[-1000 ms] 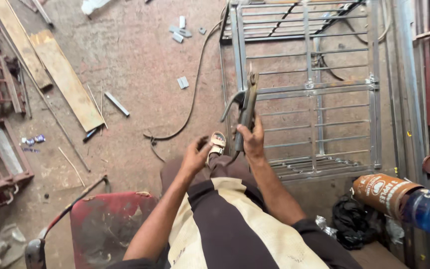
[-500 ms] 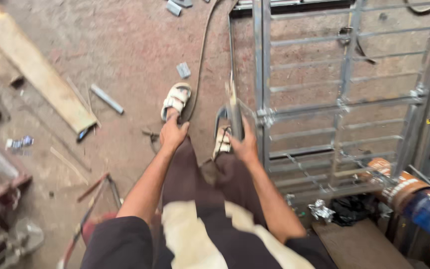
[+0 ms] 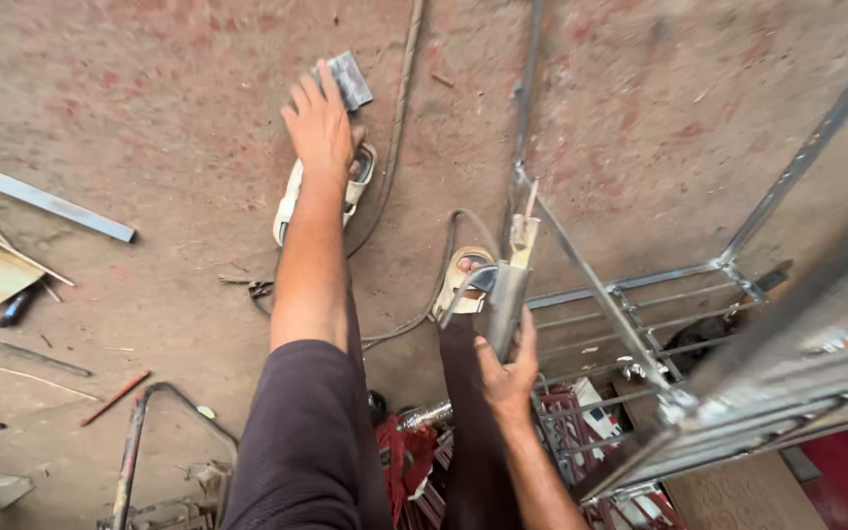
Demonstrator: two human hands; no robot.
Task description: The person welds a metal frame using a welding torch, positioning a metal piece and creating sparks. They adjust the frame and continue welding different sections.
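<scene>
Your left hand [image 3: 318,120] reaches with loosely spread fingers onto the small grey metal plate [image 3: 348,80] at upper centre, while your right hand [image 3: 507,371] wraps closed around the welding holder [image 3: 508,294] at lower centre.

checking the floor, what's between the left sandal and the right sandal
In the head view, a cable runs down the bare concrete between the left sandal and the right sandal; nothing else lies there.

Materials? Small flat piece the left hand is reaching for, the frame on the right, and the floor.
Flat piece: looks like bare steel plate, dull grey with a matte sheen and sharp square edges. The left hand reaches it.
Frame: probably unpainted steel bar and tube, silvery grey with thin straight rungs.
Floor: looks like concrete, rough, dusty, stained reddish.
</scene>
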